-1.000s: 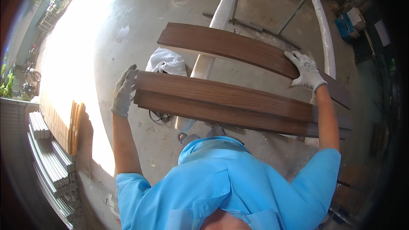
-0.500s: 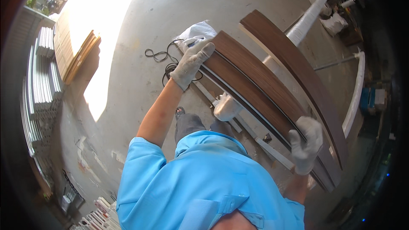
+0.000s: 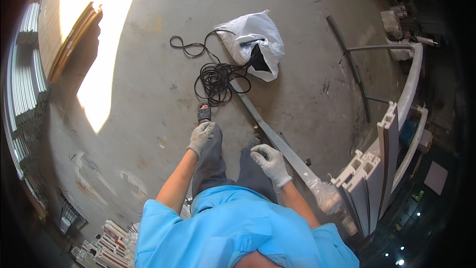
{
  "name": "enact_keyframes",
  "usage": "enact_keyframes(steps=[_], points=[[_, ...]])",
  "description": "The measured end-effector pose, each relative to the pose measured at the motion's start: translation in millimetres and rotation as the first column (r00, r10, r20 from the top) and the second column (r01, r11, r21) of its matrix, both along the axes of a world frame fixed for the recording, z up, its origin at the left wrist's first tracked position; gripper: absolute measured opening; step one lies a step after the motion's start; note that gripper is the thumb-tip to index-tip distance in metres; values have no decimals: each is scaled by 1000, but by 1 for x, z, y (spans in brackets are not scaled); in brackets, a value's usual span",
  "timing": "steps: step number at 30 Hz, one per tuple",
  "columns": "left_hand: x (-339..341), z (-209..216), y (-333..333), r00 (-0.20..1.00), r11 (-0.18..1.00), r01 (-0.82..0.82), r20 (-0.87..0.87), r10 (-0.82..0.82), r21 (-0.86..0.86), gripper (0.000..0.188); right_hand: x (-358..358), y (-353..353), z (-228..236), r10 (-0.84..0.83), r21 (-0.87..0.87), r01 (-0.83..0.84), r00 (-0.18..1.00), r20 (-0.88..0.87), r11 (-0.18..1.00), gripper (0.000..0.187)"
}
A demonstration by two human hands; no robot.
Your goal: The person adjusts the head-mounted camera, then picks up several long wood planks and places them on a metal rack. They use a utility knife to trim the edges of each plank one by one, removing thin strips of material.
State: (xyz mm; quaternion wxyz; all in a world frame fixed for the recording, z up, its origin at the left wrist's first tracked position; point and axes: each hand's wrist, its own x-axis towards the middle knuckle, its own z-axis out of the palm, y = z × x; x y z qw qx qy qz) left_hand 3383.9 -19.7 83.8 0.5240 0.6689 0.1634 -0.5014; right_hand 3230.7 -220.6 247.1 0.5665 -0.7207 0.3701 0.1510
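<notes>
My left hand (image 3: 202, 138), in a pale grey work glove, hangs in front of my left leg with its fingers loosely bent and nothing visible in it. My right hand (image 3: 271, 164), gloved alike, is over my right thigh; its thumb and fingers curve apart around bare air. To the right of it several long profiles (image 3: 358, 168) rest with their white, hollow cut ends toward the middle of the view. They lie apart from both hands. Beneath them runs a metal rail (image 3: 277, 141), wrapped in clear plastic film (image 3: 325, 194) at its near end.
On the floor ahead sits a white woven sack (image 3: 255, 34), with a tangle of black strap (image 3: 216, 82) beside it. A plastic-wrapped frame (image 3: 415, 69) stands at the right. Stacked white profiles (image 3: 22, 94) and leaning cardboard sheets (image 3: 74, 39) line the left; more pieces (image 3: 106, 243) lie lower left.
Both hands have left the brown profiles and come down in front of my legs. The profiles now lie farther right, showing their white ends. The sack and strap are in fuller view.
</notes>
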Motion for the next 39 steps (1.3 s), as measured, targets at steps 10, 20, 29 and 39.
enact_keyframes(steps=[10, 20, 29, 39], points=[[18, -151, 36, 995, 977, -98, 14, 97, 190, 39, 215, -147, -324, 160, -548, -126, 987, 14, 827, 20], [-27, -273, -60, 943, 986, -125, -297, 152, 109, 43, 334, -287, -560, 438, -793, -602, 740, -510, 93, 29], [-13, -267, -89, 823, 959, -283, -518, 233, -19, 45, 363, -271, -528, 837, -894, -447, 503, -217, 37, 22], [-15, -275, -91, 840, 945, -327, -463, 283, -14, 45, 445, -221, -583, 233, -593, -730, 676, -699, 340, 33]])
